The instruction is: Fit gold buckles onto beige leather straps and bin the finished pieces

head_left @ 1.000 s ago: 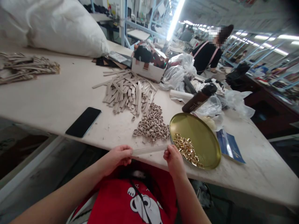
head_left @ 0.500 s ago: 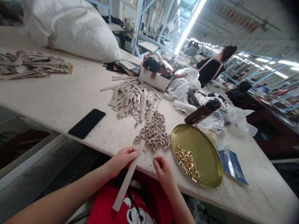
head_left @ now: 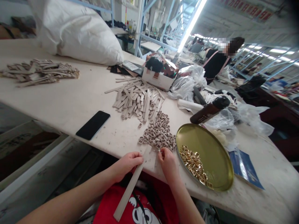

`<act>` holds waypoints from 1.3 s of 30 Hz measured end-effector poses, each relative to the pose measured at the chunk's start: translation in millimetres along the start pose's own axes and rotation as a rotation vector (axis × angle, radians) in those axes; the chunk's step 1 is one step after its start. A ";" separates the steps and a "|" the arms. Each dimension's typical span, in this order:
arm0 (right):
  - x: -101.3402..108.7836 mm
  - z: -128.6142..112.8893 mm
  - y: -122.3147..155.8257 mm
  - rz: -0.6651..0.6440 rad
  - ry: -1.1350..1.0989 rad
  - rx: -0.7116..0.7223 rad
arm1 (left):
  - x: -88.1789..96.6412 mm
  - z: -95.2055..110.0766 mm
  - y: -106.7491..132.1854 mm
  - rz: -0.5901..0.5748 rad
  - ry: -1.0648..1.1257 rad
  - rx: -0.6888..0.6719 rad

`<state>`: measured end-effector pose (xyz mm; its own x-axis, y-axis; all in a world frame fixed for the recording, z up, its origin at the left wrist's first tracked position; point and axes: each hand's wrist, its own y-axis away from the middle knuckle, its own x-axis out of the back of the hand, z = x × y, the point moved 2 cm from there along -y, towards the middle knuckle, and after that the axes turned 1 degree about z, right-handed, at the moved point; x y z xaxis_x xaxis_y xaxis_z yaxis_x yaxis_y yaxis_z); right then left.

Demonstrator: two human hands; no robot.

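Observation:
My left hand (head_left: 128,165) pinches a long flat beige strap (head_left: 132,186) between thumb and fingers. Its upper end points at the table and its lower end hangs over my lap. Close to the near edge of the loop pile, my right hand (head_left: 169,165) is closed, thumb against fingers; whatever it holds is hidden. The small beige loops (head_left: 161,133) lie heaped just beyond both hands. Right of them stands a round gold-coloured tray (head_left: 215,152) with shiny gold metal fittings (head_left: 192,163) gathered along its near left side. More beige straps (head_left: 137,99) are spread behind the loops.
A phone (head_left: 93,125) lies left on the table. A dark bottle (head_left: 209,110) leans behind the tray, beside plastic bags (head_left: 187,84). Farther back are a filled box (head_left: 156,79), a big white sack (head_left: 81,34) and another strap bundle (head_left: 42,72). A person (head_left: 213,63) stands beyond.
My right hand has moved forward, nearer the loops, its fingers still curled. The left hand keeps its hold on the strap. The whole view has shifted slightly.

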<state>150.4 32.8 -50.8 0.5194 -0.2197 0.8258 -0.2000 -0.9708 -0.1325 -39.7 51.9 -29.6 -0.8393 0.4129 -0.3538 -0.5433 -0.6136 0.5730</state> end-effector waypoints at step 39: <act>4.7 -6.2 30.8 -0.305 -1.065 -0.420 | -30.1 9.1 -18.4 -0.126 -0.879 -0.325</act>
<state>141.5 2.5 -47.6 0.9834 -0.1469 -0.1065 -0.1019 -0.9328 0.3456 -4.3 56.9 -22.7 -0.5307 0.7668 0.3610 -0.7190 -0.6329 0.2872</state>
